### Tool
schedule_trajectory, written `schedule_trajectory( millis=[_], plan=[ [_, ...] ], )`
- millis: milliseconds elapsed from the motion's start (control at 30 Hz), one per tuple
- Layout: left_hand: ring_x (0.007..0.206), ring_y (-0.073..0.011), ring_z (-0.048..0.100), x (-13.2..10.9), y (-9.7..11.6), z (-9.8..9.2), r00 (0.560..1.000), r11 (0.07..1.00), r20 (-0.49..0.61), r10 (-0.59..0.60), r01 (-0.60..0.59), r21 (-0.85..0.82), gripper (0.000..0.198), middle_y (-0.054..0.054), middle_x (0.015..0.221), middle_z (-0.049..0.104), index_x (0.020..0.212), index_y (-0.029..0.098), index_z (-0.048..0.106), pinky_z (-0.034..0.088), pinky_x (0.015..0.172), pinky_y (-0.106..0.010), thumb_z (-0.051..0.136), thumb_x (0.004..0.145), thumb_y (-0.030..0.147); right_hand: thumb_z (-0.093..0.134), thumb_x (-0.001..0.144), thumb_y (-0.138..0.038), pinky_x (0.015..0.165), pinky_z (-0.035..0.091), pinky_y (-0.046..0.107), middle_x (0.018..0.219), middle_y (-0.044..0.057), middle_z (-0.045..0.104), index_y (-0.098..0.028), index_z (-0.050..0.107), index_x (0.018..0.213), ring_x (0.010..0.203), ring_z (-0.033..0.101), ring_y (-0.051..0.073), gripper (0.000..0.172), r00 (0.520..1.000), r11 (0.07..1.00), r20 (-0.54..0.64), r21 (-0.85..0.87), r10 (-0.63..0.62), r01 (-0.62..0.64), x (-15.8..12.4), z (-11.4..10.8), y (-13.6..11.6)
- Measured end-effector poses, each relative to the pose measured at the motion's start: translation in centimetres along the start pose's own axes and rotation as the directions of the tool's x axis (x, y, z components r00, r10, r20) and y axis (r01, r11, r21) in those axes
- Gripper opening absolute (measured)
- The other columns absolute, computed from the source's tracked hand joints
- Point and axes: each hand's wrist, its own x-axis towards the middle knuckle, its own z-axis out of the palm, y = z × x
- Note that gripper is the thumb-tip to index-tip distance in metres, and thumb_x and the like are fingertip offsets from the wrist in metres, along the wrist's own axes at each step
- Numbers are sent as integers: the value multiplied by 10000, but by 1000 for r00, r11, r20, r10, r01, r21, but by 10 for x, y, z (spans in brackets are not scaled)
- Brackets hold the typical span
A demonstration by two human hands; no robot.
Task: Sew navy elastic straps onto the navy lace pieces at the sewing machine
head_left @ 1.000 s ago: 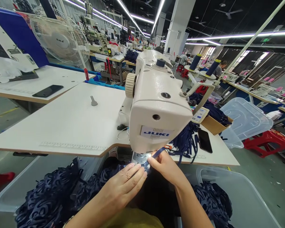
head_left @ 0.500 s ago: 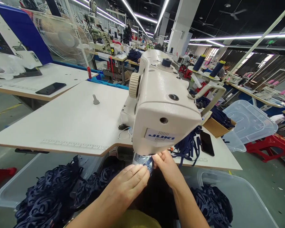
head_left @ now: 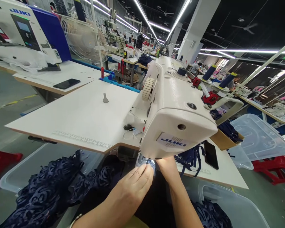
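Note:
The pale sewing machine (head_left: 178, 126) stands right in front of me, its JUKI-marked head hanging over my hands. My left hand (head_left: 136, 183) is closed, with its fingers pressed together on a small blue fabric piece (head_left: 152, 163) just below the machine head. Beside it on the right, my right hand (head_left: 168, 169) reaches in under the head. Its fingers are hidden there, so whatever they touch cannot be made out. The needle area is out of sight behind the head. Dark blue straps (head_left: 188, 160) lie in a heap right of the machine.
Plastic bins of dark blue straps sit below on the left (head_left: 40, 186) and right (head_left: 237, 196). The white tabletop (head_left: 85, 110) bears a small grey metal piece (head_left: 105, 98). A phone (head_left: 211, 154) lies at the right; another phone (head_left: 66, 83) is on the left table.
My view has swung left, so the machine sits farther right in it. My right hand's fingers have moved up under the machine head, while my left hand stays on the fabric piece.

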Motion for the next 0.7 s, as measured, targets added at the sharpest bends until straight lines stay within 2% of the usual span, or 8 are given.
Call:
schedule_trajectory(
  millis=[133,300,500,700],
  plan=[
    [988,-189,635,5,4,5,998,998,-48,-34,37,42,263,-85,1072,690,1118,60,616,453,913,-307,424,947,117,556,749,-210,828,494,394,747,46,700,-230,688,977,877,633,261,264,999,999,-3,3,-37,37,7,2,-4],
    [983,-203,636,10,8,9,998,996,-18,-61,62,65,278,-115,1077,684,1125,38,605,443,905,-323,405,956,130,589,736,-313,811,510,392,856,67,710,-234,676,1022,934,618,270,310,999,999,-7,8,-49,49,17,2,-8],
    [986,-207,628,11,11,8,996,993,8,-87,86,85,276,-118,1082,679,1130,41,601,437,909,-325,413,957,144,610,738,-317,845,512,400,929,78,714,-232,672,1068,990,612,274,346,999,999,-35,14,-34,34,19,2,-5],
    [964,-209,626,13,13,8,995,990,-15,-101,102,99,278,-120,1059,679,1122,35,604,440,888,-327,409,954,140,581,761,-338,920,491,404,1000,90,715,-207,667,1092,1058,600,271,366,995,994,-41,-58,-96,93,20,4,3]
  ],
)
